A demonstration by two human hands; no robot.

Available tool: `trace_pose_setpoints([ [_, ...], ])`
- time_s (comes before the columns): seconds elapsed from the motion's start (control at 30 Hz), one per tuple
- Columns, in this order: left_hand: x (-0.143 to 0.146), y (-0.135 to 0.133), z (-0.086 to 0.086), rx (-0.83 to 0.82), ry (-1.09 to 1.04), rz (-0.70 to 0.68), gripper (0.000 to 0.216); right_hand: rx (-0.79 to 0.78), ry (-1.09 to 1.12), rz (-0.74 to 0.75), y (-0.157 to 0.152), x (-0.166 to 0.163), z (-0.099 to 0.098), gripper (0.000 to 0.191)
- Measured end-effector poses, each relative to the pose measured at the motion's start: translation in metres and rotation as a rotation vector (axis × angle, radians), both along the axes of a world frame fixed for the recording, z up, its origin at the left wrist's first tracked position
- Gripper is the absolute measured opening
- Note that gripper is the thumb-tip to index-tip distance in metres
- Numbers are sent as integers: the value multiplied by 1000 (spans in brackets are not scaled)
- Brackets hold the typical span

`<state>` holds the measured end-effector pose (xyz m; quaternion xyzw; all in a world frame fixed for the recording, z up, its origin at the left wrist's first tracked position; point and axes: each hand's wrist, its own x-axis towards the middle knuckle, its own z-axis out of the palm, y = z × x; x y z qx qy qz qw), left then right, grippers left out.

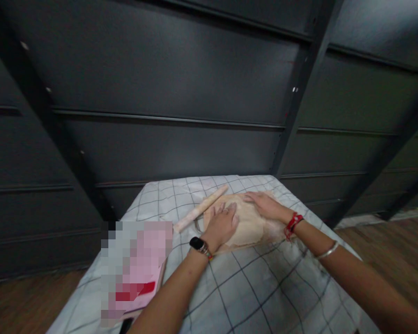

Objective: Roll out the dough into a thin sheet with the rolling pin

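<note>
A flat, pale sheet of dough (250,227) lies on a board in the middle of the cloth-covered table. My left hand (223,225) rests on the dough's left part, palm down with the fingers spread. At the upper right edge of the dough is my right hand (264,205), its fingers stretched flat and touching the sheet. Neither hand grips anything. A wooden rolling pin (202,208) lies slantwise just left of the dough, apart from both hands. Whitish flour seems dusted near the dough's right side. My hands and wrists cover parts of the board.
A white checked cloth (251,292) covers the table. To the left lies a pink flat item (149,250), partly blurred out by blocks. A dark panelled wall (181,148) stands right behind the table, and wooden floor (386,246) shows on the right.
</note>
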<state>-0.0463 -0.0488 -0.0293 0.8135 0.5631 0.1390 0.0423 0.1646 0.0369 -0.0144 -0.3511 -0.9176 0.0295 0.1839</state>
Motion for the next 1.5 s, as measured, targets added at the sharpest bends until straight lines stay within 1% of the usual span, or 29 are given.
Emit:
trace_pose_setpoints([
  [0.1,0,0,0,16,1,-11,49,10,-87,48,-5,-9,-5,45],
  [0.17,0,0,0,13,-3,-9,48,-10,-79,47,-3,-13,-5,44],
  [0.23,0,-1,1,2,-5,-3,47,-66,-8,45,1,-14,-4,46],
  [0.3,0,-2,2,-4,4,-7,47,-103,122,6,2,-15,-3,51],
  [0.37,0,-2,3,2,16,-7,47,-64,232,-56,-2,-16,-3,53],
  [0.4,0,-2,2,5,22,-6,47,-24,244,-71,-6,-17,-3,53],
  [0.43,0,-1,2,8,27,-2,48,17,217,-72,-11,-19,-3,52],
  [0.5,0,-1,1,9,32,0,49,50,81,-45,-20,-22,-2,50],
  [0.57,0,-1,0,9,30,-6,49,33,-51,-35,-26,-25,0,47],
  [0.67,0,-1,0,-13,6,0,50,-20,-128,-32,-24,-27,6,44],
  [0.73,0,-1,1,-36,-7,9,50,-57,-86,-18,-17,-25,8,46],
  [0.8,1,-1,1,-38,-2,8,50,-69,47,-52,-10,-20,6,50],
  [0.87,0,0,1,-21,7,0,49,-43,195,-126,-6,-13,1,54],
  [0.93,0,1,0,4,6,-3,50,-2,241,-155,-4,-9,-5,56],
  [1.03,-1,2,-3,17,3,-2,50,2,97,-56,-7,-10,-12,54],
  [1.1,-1,2,-3,8,7,-2,51,-16,-28,-5,-8,-12,-11,49],
  [1.17,-1,2,-3,4,11,-3,51,-39,-76,12,-8,-13,-7,48],
  [1.23,-1,1,-2,10,13,-3,51,-52,-20,1,-6,-11,-3,52],
  [1.3,-1,1,-1,15,19,1,51,-28,87,-61,-4,-8,-2,57],
  [1.37,-1,0,-1,14,25,13,51,18,123,-123,-5,-6,-5,57],
  [1.43,0,0,0,7,24,33,51,33,49,-125,-8,-5,-8,54],
  [1.5,0,0,-1,-2,16,45,52,17,-57,-84,-10,-5,-7,52],
])
